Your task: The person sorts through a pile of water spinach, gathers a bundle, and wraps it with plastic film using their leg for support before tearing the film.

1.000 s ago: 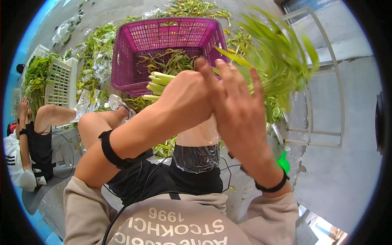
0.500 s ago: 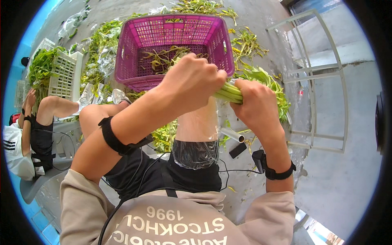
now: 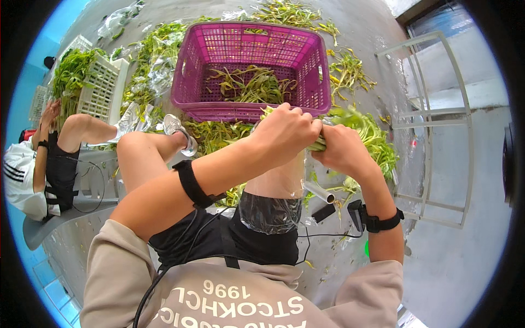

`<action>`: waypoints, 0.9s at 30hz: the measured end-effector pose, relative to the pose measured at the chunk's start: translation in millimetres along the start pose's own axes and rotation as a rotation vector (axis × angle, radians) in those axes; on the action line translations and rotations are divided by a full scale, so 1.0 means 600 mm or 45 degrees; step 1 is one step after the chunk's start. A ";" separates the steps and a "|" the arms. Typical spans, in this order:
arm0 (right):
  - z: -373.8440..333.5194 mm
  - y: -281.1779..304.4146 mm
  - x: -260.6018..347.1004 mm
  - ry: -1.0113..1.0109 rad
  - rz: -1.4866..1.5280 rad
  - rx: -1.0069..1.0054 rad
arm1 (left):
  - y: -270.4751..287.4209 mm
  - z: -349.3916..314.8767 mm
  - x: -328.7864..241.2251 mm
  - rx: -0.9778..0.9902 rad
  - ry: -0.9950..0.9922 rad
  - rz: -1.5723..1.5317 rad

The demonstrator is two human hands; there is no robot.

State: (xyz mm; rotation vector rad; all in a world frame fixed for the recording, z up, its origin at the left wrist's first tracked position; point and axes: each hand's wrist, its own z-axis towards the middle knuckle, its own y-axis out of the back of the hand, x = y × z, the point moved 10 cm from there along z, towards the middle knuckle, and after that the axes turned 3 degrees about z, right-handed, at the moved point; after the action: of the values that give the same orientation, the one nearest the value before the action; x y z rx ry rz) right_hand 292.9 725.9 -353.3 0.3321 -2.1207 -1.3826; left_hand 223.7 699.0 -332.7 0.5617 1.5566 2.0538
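Note:
Both my hands are closed round one bunch of leafy green vegetables (image 3: 365,133), held above my plastic-wrapped knee. My left hand (image 3: 287,130) grips the stalk end, and pale tips poke out beyond its knuckles. Close against it, my right hand (image 3: 345,146) holds the bunch nearer the leaves, which spread out to the right. Only a short piece of stalk shows between the two hands. Just beyond them stands a purple plastic crate (image 3: 240,111) with wilted, yellowish greens (image 3: 254,86) lying inside.
Discarded leaves (image 3: 350,71) and plastic scraps litter the floor round the crate. A metal tube (image 3: 320,192) and a black block (image 3: 324,213) lie by my right forearm. At right stands a metal frame (image 3: 467,142). A co-worker (image 3: 24,169) sits at left beside a white crate (image 3: 104,85).
My hands have drawn together, so less stalk shows between them. The bunch's leaves have shifted and blur slightly. The whole view has moved, and the crate sits farther right in it.

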 end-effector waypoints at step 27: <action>0.010 -0.051 0.007 0.336 -0.427 -0.202 | -0.179 -0.105 0.222 0.469 0.729 -1.266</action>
State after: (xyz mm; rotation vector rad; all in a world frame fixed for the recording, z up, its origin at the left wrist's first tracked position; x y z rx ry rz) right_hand 282.7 715.3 -381.0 0.7885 -1.7825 -1.5831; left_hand 95.8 756.6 -449.4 -0.6605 1.9647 1.1845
